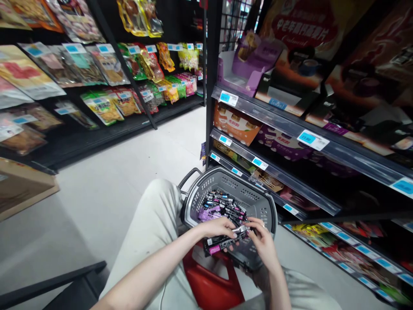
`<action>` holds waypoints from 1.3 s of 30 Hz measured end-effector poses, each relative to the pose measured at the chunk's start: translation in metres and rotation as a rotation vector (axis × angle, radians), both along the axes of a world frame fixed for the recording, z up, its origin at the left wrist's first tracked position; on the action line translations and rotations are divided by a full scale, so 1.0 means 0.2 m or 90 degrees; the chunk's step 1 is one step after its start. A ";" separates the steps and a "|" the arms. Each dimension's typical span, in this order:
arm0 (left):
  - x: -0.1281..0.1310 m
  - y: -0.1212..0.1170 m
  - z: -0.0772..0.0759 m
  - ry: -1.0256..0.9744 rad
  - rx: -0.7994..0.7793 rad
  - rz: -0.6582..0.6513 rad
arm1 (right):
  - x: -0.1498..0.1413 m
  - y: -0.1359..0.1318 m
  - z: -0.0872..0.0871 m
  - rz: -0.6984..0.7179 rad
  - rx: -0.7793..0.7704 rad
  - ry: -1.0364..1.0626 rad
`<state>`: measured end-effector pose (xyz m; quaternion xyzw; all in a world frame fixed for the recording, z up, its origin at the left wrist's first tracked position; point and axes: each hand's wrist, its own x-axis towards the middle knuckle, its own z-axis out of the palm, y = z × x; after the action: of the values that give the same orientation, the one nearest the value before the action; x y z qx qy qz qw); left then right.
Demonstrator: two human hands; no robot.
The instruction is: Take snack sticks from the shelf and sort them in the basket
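My left hand [221, 228] is closed around several slim black stick packets [219, 246], some with pink ends, above the near side of a grey shopping basket [232, 183]. Close beside it, my right hand [263, 243] has thumb and fingers pinched at the right end of a shiny silver-and-black stick packet [241, 230], which also touches the left hand. More stick packets [222, 200], mostly black with pink, blue or white parts, lie loose in the basket. Purple packets [208, 213] are on the left among them. The exact print is too small to read.
A shelf [274, 116] of boxed drinks and oatmeal bags stands close on the right. Bagged snacks fill another shelf [106, 107] at the back left. A red stool [209, 280] shows between the legs. A cardboard box [26, 189] sits at the left edge.
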<state>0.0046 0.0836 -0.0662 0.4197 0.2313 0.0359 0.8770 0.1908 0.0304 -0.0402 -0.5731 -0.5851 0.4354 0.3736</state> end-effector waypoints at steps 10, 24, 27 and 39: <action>0.00 0.05 -0.03 0.085 0.437 0.008 | 0.03 0.01 -0.02 0.025 0.007 -0.127; -0.06 0.07 0.00 0.078 0.426 -0.039 | -0.04 -0.01 -0.06 -0.031 -0.032 -0.174; -0.03 0.04 -0.01 0.083 0.367 -0.039 | -0.07 -0.01 -0.07 -0.050 -0.074 -0.084; 0.03 0.00 -0.03 0.069 0.228 0.099 | -0.10 0.01 -0.13 -0.239 -0.089 0.138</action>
<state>0.0107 0.0842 -0.0731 0.5509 0.3002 0.1214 0.7692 0.1700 0.0329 -0.0656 -0.6462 -0.3936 0.4566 0.4680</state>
